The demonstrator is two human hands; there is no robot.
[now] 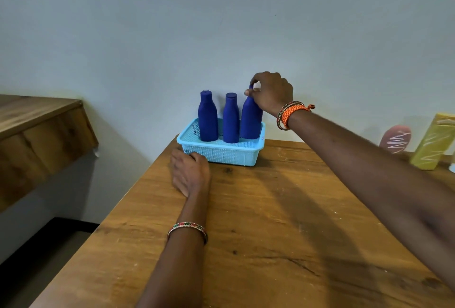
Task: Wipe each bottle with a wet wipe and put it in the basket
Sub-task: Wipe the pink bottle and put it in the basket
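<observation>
Three blue bottles are seen upright in the light-blue basket, which sits at the far left corner of the tabletop, centre of frame, against the wall.

- Left bottle and middle bottle: standing free in the basket, nothing touching them.
- Right bottle: base looks seated in the basket at its right end, slightly tilted; neck is pinched by the right hand, fingers curled round the cap area. A small white patch is visible inside that hand, probably the wet wipe, but it cannot be confirmed.
- Left hand: laid on the tabletop just in front of the basket's near left corner, fingers loosely curled, nothing held; contact with the basket wall cannot be told.

Progress, as judged: placement is essentially done for all three bottles in view. No further bottles are seen on the tabletop, so this is likely the last one. Whether each was wiped cannot be verified.

Left to do, as judged: right bottle to be released and checked for standing upright; the wipe, if held, to be disposed of.

At the right edge of frame, a yellow box and a pinkish oval object are seen on the tabletop, well apart from the basket. A second wooden surface is seen at left of frame.
</observation>
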